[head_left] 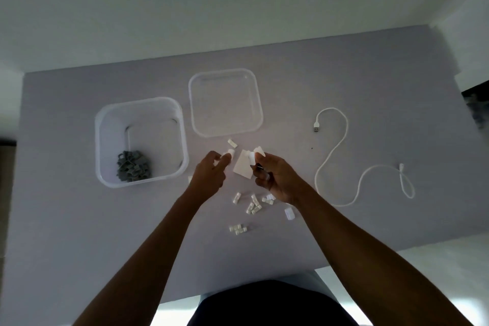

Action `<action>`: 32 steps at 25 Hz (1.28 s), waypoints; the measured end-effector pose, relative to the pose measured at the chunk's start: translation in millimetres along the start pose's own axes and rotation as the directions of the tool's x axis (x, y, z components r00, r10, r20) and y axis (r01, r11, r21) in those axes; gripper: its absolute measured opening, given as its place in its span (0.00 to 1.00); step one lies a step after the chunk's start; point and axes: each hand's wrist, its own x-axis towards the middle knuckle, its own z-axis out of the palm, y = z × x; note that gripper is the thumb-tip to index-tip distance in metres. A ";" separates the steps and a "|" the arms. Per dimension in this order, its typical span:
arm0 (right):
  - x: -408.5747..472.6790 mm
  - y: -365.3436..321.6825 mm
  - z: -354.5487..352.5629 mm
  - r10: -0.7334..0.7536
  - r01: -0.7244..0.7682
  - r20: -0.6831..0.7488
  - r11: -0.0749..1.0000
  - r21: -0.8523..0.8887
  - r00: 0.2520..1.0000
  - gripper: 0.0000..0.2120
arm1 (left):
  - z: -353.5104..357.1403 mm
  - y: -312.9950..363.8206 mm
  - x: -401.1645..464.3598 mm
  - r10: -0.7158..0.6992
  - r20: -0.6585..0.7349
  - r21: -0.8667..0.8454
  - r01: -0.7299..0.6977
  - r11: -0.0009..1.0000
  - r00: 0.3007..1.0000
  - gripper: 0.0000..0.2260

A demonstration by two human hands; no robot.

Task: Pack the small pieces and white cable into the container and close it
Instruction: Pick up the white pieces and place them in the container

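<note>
A clear plastic container [105, 140] stands open at the left with a heap of grey pieces [132, 169] inside. Its clear lid [195, 114] lies flat beside it, further back. Several small white pieces [251, 206] are scattered on the table below my hands, and one more [232, 143] lies near the lid. My left hand [209, 174] pinches a small white piece [229, 153] at its fingertips. My right hand [275, 177] is closed around several white pieces, above a white square sheet [242, 167]. The white cable [341, 151] snakes loose at the right.
The grey table [79, 219] ends at its far edge near a pale wall. A dark object [476, 103] sits past the table's right edge. My dark-clothed torso is at the bottom, near the front edge.
</note>
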 end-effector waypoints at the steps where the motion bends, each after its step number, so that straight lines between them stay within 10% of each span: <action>1: 3.4 -0.3 11.6 0.004 -0.003 0.010 0.999 -0.044 1.000 0.09 | -16.3 2.5 -4.0 0.007 -0.008 -0.048 -0.007 0.999 1.000 0.16; 7: 47.5 -9.3 107.7 0.013 0.072 0.158 0.851 -0.520 0.987 0.09 | -140.2 -7.2 -13.9 -0.062 -0.161 -0.328 0.006 0.944 0.985 0.13; 12: 102.2 -11.8 188.6 0.045 0.292 0.305 0.192 -0.937 0.951 0.18 | -203.0 -26.2 -5.8 -0.122 -0.249 -0.361 0.025 0.932 0.961 0.15; 19: 156.7 31.5 215.1 0.300 0.326 0.195 -0.487 -0.810 0.934 0.17 | -211.9 -40.7 12.7 -0.125 -0.231 -0.300 0.052 0.953 0.965 0.14; 27: 158.0 39.1 211.6 0.299 0.319 0.163 -0.607 -0.728 0.940 0.17 | -203.5 -57.0 37.5 -0.097 -0.281 -0.016 0.096 0.995 0.955 0.18; 32: 130.2 12.6 195.7 0.045 0.358 0.359 -0.246 -0.900 0.932 0.14 | -186.0 -51.7 44.2 -0.043 -0.241 0.256 0.106 0.961 0.969 0.22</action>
